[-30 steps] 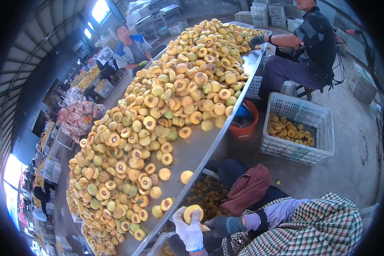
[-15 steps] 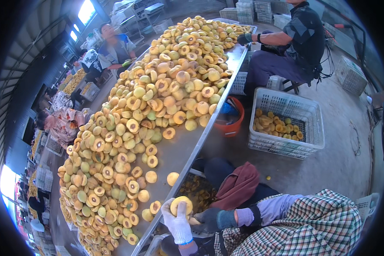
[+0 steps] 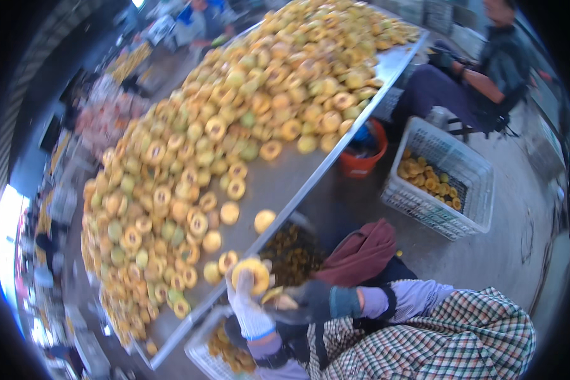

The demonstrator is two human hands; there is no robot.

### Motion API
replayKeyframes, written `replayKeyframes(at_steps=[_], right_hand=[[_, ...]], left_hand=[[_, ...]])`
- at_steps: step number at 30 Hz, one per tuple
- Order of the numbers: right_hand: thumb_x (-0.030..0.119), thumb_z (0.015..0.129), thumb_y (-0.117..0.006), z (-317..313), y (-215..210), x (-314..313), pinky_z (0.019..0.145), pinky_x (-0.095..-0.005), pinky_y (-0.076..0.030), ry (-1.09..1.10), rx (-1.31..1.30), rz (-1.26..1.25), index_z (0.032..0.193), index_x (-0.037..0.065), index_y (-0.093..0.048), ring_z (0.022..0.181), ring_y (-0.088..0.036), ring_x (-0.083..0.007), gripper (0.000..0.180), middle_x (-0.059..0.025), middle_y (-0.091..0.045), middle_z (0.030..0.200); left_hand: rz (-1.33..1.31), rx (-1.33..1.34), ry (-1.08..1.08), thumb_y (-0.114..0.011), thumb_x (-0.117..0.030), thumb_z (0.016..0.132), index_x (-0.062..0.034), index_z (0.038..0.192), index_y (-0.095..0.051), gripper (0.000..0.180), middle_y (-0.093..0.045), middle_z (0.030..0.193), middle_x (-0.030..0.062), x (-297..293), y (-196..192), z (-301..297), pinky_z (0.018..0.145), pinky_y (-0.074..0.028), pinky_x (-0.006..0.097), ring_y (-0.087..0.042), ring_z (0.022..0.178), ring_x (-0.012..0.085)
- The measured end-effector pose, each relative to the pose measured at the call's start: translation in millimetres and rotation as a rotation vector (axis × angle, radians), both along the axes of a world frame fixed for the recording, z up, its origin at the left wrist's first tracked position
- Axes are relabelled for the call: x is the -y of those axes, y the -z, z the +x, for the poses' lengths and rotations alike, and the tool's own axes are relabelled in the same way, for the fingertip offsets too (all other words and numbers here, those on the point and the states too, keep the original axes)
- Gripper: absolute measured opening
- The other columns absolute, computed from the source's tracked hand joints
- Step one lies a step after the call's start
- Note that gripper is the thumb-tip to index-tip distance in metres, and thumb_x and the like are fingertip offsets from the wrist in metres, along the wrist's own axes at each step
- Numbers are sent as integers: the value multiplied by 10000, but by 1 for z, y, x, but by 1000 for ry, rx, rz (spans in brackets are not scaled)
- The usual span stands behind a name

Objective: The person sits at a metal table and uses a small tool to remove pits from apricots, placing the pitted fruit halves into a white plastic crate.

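My left hand [image 3: 248,311], in a white glove, is closed around a halved yellow peach [image 3: 249,267] near the table's edge. The peach's cut face, with its hollow centre, is turned up. My right hand [image 3: 310,303], in a dark glove, is just to its right with fingers curled. A pale, blurred object shows at its fingertips, and I cannot make out its kind. A thin yellow piece [image 3: 272,294] lies between the two hands. Left of them, a large heap of halved peaches [image 3: 234,133] covers much of the metal table [image 3: 269,183].
A white crate [image 3: 427,206] with some peach halves stands on the floor at right, beside an orange bucket [image 3: 363,163]. Another white crate [image 3: 202,351] sits below the table's near corner. A person [image 3: 481,82] sits at the far right; others are across the table.
The view has shifted and blurred. The peach half in my left hand now shows its hollow face, and a thin yellow piece appears beside it. The near crate has come into view.
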State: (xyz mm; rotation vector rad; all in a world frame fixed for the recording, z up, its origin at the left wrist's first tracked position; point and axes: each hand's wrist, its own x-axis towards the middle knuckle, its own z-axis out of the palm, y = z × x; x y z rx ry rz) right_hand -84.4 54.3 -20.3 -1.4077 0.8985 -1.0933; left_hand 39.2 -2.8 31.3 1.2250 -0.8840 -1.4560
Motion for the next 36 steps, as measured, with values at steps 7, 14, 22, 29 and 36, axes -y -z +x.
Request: replayKeyframes(at_steps=[7,14,22,29,36], right_hand=[[199,925,-600,-12,-57,3,646,-272,-474,-96,19,152,1015,52,-594,712,-588,-108,173,-50,-629,806],[160,923,-596,-10,-70,2,646,-279,-479,-184,73,362,1041,31,-591,705,-583,-110,174,-48,-635,798],[179,899,-603,-4,-69,4,671,-346,-507,-132,-61,217,1049,38,-599,740,-659,-239,206,-126,-667,835],[229,921,-568,-10,-63,1,581,-302,-500,-221,51,292,1031,29,-601,653,-642,-169,230,-75,-631,725],[273,924,-591,-23,-73,7,361,-232,-399,-467,217,690,909,28,-583,415,-531,-101,246,-51,-591,653]], left_hand=[[-86,-315,-43,-602,-317,877,-92,1272,-482,471,-569,1239,112,-10,-11,28,612,-504,250,-636,905,206],[-175,-371,-109,-442,-508,954,-51,1194,-528,522,-577,1219,134,-21,-13,16,672,-558,327,-619,982,272],[-265,-230,-209,-370,-456,994,-27,1181,-503,486,-509,1304,201,-34,-20,-3,735,-571,380,-586,1073,339],[-544,8,-144,-362,-432,1000,3,1180,-487,487,-496,1275,258,-37,-14,-13,704,-566,345,-608,976,316],[-706,208,63,-390,-295,1000,19,1125,-583,390,-609,1153,184,-25,-23,-5,933,-446,377,-590,1050,250]])
